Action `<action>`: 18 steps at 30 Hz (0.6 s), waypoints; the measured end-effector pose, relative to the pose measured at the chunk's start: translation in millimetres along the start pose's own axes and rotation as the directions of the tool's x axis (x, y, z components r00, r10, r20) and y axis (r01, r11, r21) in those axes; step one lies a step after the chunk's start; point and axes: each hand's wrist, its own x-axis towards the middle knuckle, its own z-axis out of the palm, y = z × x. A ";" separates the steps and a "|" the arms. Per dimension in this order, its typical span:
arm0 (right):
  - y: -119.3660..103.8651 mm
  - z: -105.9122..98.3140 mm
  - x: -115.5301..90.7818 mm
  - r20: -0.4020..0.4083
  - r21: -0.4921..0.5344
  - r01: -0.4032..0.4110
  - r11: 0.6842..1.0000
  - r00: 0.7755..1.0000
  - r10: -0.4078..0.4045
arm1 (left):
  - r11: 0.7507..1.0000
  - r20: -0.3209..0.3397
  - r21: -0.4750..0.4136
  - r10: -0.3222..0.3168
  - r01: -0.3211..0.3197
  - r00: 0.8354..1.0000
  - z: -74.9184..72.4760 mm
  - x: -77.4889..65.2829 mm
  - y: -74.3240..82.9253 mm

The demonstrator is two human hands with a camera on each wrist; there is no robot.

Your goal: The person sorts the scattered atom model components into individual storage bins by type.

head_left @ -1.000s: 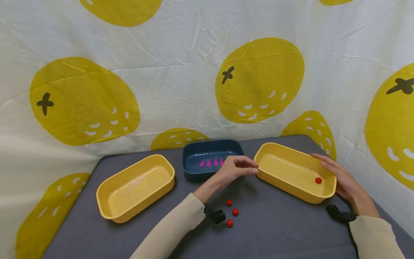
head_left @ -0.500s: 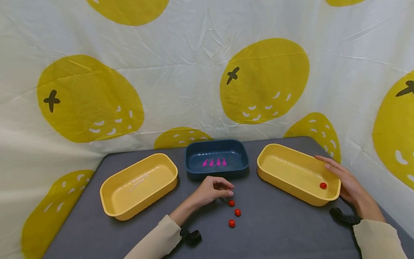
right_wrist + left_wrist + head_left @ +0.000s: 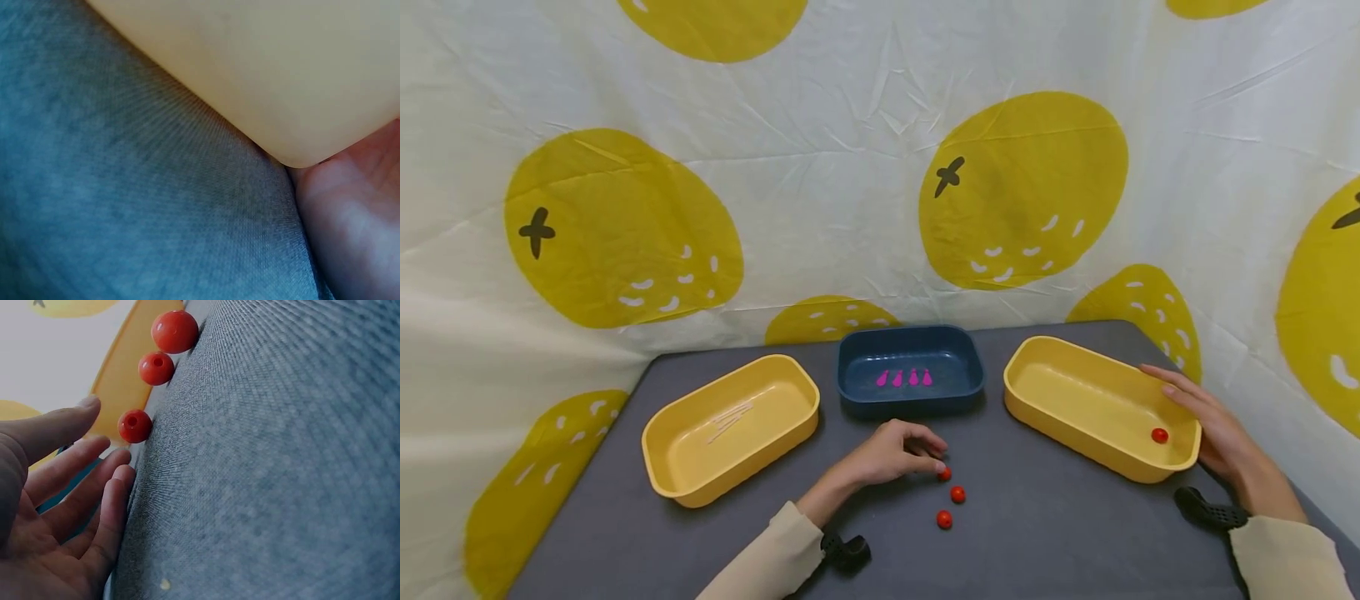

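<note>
Just behind the loose red beads, my left hand (image 3: 891,454) hovers low over the grey table, thumb and fingers apart. The nearest bead (image 3: 945,473) lies at the thumb tip in the head view. In the left wrist view this bead (image 3: 135,426) shows a hole and sits beyond the fingertips, with nothing pinched. Two more beads lie nearer me, a middle bead (image 3: 958,494) and a front bead (image 3: 944,520). My right hand (image 3: 1221,429) rests against the right end of a yellow bin (image 3: 1075,400), fingers extended along its outside. One red bead (image 3: 1160,436) is inside that bin.
At the back centre, a dark blue bin (image 3: 910,407) holds several pink pieces (image 3: 898,378) in a row. Another yellow bin (image 3: 775,404), at left, contains thin pale sticks (image 3: 727,418). A patterned cloth (image 3: 835,208) hangs behind the table.
My left hand has come away from the right yellow bin, moving left and down to the loose beads. My right hand stays at the bin. The head view has shifted slightly.
</note>
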 end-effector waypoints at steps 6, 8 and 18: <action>1.7 -2.5 -5.6 0.013 0.018 0.001 1.000 1.000 -0.002 | 0.998 0.049 0.056 0.028 -0.031 0.998 3.6 2.0 -0.2; 1.9 -2.4 -5.3 0.022 0.025 0.007 1.000 1.000 -0.008 | 0.996 0.049 0.076 0.038 -0.042 0.998 4.0 2.3 -0.7; 0.7 -3.1 0.1 0.027 0.022 0.006 1.000 1.000 -0.007 | 0.991 0.024 0.121 0.057 -0.060 0.998 5.8 1.4 -2.1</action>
